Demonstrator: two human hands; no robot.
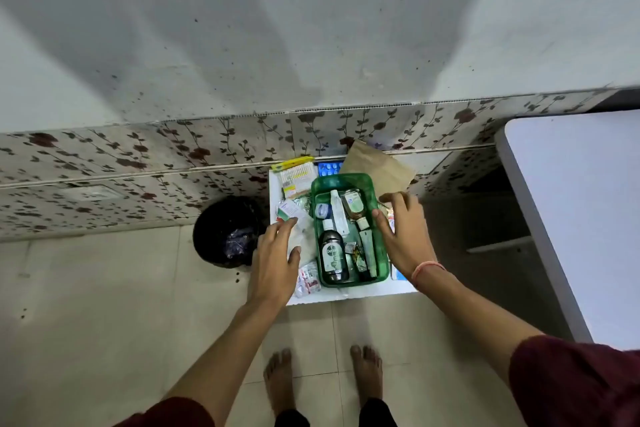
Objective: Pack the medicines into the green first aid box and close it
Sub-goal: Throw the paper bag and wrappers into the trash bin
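1. Standing barefoot on a tiled floor, a person reaches both arms toward a small white table [367, 293] in the centre of the frame.
2. The green first aid box [347, 184] sits open on that table, just right of its middle, with no lid on it.
3. Inside the box lie a dark Dettol bottle [333, 255] at the lower left, a white bottle [338, 215] above it, an amber bottle [355, 206] at the upper right, a small round tin [322, 210] at the upper left, and a tube [367, 251] along the right wall.
4. The left hand [275, 262] lies left of the box, fingers spread and loosely curved over a pale packet [301, 234]; whether it actually grips the packet cannot be told.
5. The right hand [403, 232] is at the box's right wall, fingers open, thumb touching the rim, holding nothing.
6. Loose medicines remain on the table: a red-and-white strip [308, 279] at the lower left, small cartons [289, 210] above the left hand, a yellow-topped pack [294, 175] and a blue blister pack [328, 168] at the far edge.
7. A brown paper bag [375, 166] leans behind the box.
8. A black bin [221, 229] stands on the floor left of the table.
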